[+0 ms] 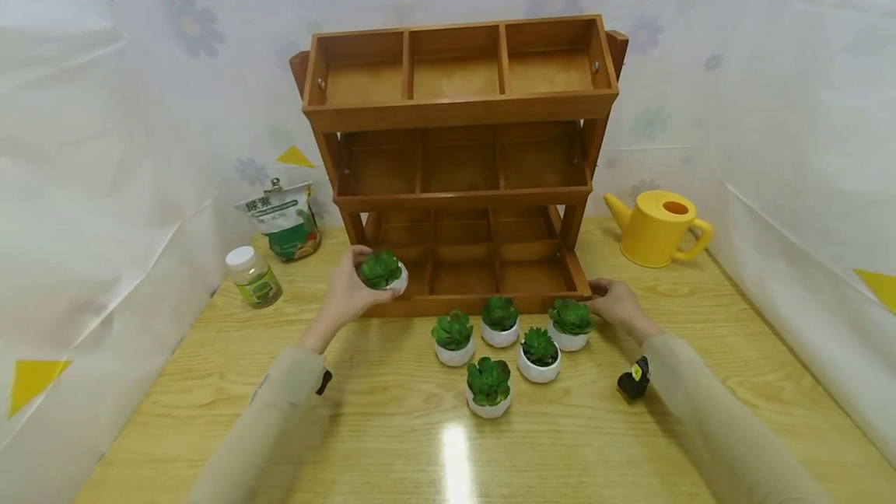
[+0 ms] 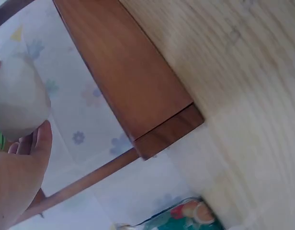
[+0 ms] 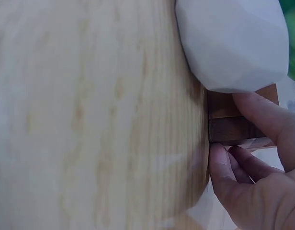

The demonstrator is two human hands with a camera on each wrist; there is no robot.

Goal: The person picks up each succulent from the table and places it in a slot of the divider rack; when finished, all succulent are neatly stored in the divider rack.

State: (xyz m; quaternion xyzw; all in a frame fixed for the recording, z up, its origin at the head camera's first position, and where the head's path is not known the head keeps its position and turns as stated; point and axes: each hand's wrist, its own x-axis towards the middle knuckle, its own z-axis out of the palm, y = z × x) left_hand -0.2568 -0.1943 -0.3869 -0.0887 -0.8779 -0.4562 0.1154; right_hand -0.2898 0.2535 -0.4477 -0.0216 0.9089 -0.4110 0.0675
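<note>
My left hand (image 1: 348, 288) grips a potted succulent (image 1: 381, 271) by its white pot, over the left end of the wooden shelf's (image 1: 462, 110) lowest tier. In the left wrist view the faceted white pot (image 2: 20, 96) is raised beside the shelf's end, with thumb and fingers around it. My right hand (image 1: 617, 305) pinches the front right bottom corner of the shelf. The right wrist view has the thumb (image 3: 262, 112) on one face of that corner and curled fingertips on another. Just beside it stands a succulent in a white pot (image 3: 236, 43).
Several potted succulents (image 1: 489, 387) stand on the table in front of the shelf. On the left are a lidded jar (image 1: 257, 280) and a clipped green-and-white bag (image 1: 285, 224). A yellow watering can (image 1: 654, 230) stands at the right. Pale curtains (image 1: 791, 99) surround the table.
</note>
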